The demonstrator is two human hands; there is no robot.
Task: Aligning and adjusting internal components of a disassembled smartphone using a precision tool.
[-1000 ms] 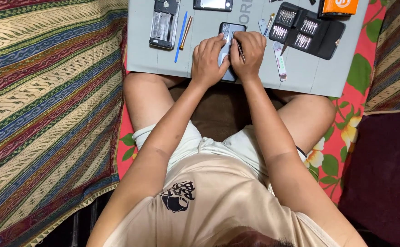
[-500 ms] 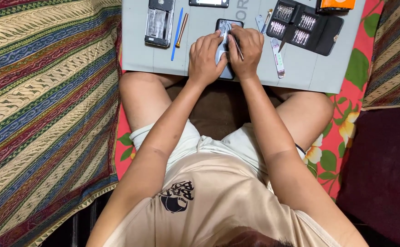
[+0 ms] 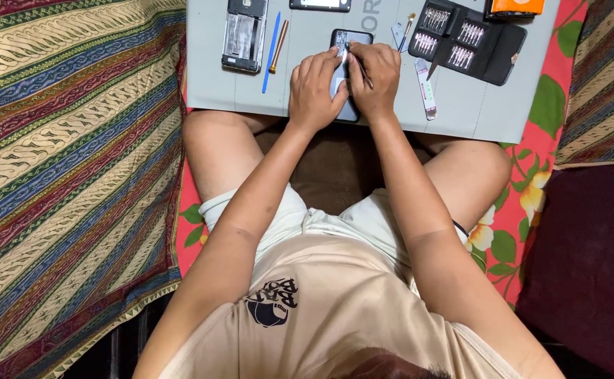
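Note:
A dark opened phone (image 3: 349, 42) lies on a grey work mat (image 3: 307, 91) that rests across my knees. My left hand (image 3: 316, 90) presses down on the phone's left side and holds it steady. My right hand (image 3: 375, 78) grips a thin tool (image 3: 358, 67) whose tip touches the upper part of the phone. Both hands cover most of the phone's body.
Another opened phone frame (image 3: 244, 35), a blue pry stick (image 3: 271, 50) and a brown stick (image 3: 279, 46) lie left of my hands. A black case of screwdriver bits (image 3: 464, 38) and a white strip tool (image 3: 426, 88) lie right. Striped cloth (image 3: 68, 161) covers the left.
The view has shifted a little, so the mat and tools sit slightly lower and more to the right. Both hands stay on the phone with only small movements of the tool.

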